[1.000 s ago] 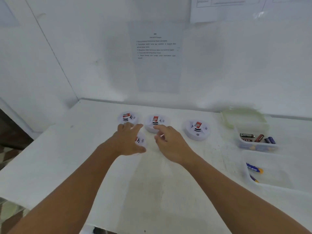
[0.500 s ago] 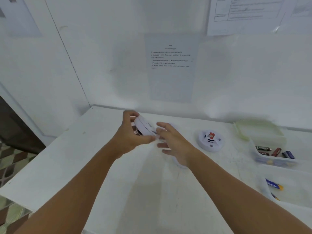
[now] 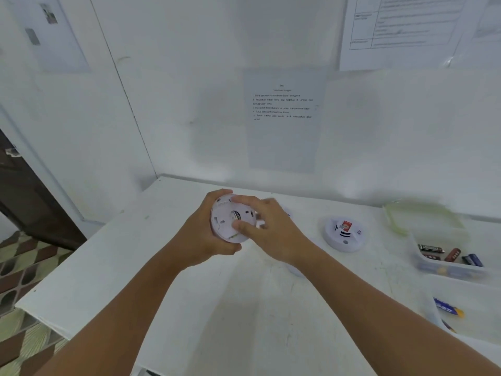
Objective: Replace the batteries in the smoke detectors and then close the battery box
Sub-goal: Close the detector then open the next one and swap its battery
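Note:
A round white smoke detector [image 3: 226, 221] is held above the table, tilted with its back side facing me. My left hand [image 3: 200, 240] grips it from the left and below. My right hand [image 3: 271, 229] has its thumb and fingers on the detector's back and right rim. A second smoke detector [image 3: 344, 234] with a red label lies on the table to the right. An open clear battery box [image 3: 447, 268] at the right holds several batteries, its greenish lid [image 3: 423, 215] behind it. Other detectors are mostly hidden behind my right hand.
A white tray [image 3: 466, 308] at the near right holds a blue and yellow battery [image 3: 447, 310]. The white table [image 3: 189, 308] ends at its left edge over a patterned floor. Printed sheets hang on the white wall behind.
My left hand lifted a detector off the table and turned it back side up. My right hand moved onto it. The camera view shifted left and up.

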Available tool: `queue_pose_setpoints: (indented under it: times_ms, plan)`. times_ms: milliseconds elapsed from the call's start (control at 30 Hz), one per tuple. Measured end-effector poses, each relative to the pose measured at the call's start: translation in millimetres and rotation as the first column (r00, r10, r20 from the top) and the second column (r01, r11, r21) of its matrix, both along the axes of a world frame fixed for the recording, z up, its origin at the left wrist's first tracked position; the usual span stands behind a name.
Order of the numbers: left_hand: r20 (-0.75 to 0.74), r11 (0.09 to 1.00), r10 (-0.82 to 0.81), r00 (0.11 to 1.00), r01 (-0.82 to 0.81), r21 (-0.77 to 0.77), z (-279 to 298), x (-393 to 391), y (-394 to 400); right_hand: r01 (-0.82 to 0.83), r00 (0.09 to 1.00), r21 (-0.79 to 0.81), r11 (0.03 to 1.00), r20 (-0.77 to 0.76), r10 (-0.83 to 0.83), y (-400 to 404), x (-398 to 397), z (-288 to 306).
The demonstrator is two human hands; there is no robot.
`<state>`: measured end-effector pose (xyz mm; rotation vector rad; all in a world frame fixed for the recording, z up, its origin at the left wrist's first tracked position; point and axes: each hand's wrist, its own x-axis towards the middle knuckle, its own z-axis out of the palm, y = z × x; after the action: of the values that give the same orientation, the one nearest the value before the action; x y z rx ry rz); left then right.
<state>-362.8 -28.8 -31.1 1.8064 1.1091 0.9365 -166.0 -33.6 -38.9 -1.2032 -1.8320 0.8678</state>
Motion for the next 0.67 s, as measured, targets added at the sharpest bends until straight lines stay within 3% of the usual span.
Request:
queue_pose_setpoints:
  times_ms: [133, 200, 500, 667]
  plan:
    - [-0.067, 0.998, -0.063, 0.996, 0.063, 0.006, 9, -7, -4, -0.091, 0.928, 0.311, 0.946, 0.371, -0.033, 0, 9, 12]
    - [-0.091, 0.997, -0.079, 0.993, 0.079, -0.005, 14, -9, -6, -0.152, 0.890, 0.369, 0.917, 0.454, -0.035, 2, 10, 20]
    - [-0.207, 0.990, -0.138, 0.969, 0.137, -0.020, 35, -18, -11, -0.239, 0.828, 0.538, 0.808, 0.547, -0.119, 2, 5, 37]
    - [-0.282, 0.985, -0.170, 0.944, 0.161, -0.056, 42, -19, -9, -0.253, 0.839, 0.604, 0.756, 0.526, -0.140, 0, -1, 32]
